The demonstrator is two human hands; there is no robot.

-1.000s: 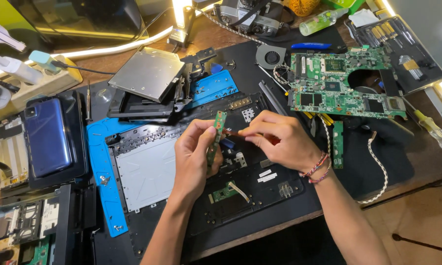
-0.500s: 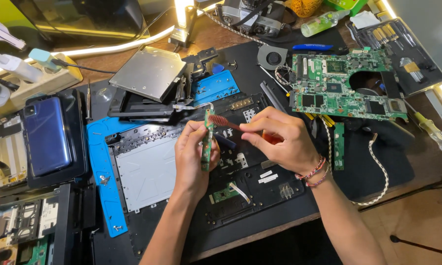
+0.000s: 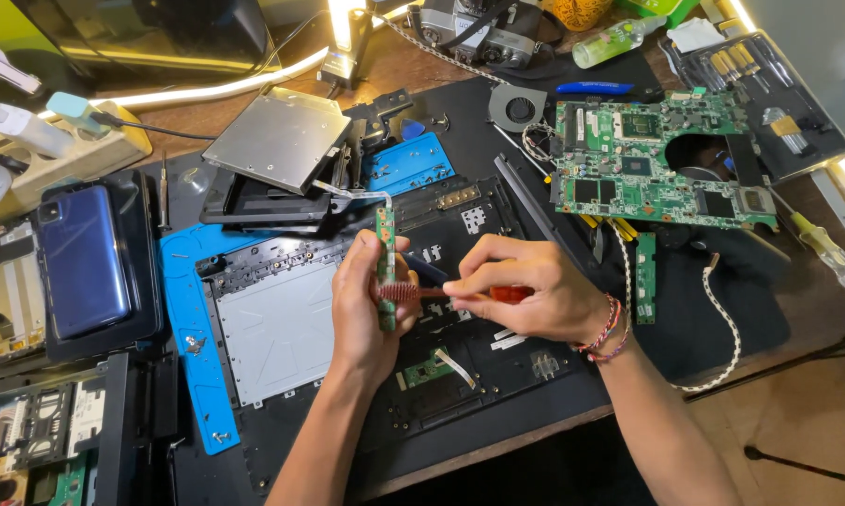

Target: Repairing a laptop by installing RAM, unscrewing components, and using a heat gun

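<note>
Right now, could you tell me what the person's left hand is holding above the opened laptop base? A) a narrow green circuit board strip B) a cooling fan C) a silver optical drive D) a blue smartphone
A: the left hand pinches a narrow green circuit board strip upright, while the right hand presses a small red-handled brush against it.
</note>
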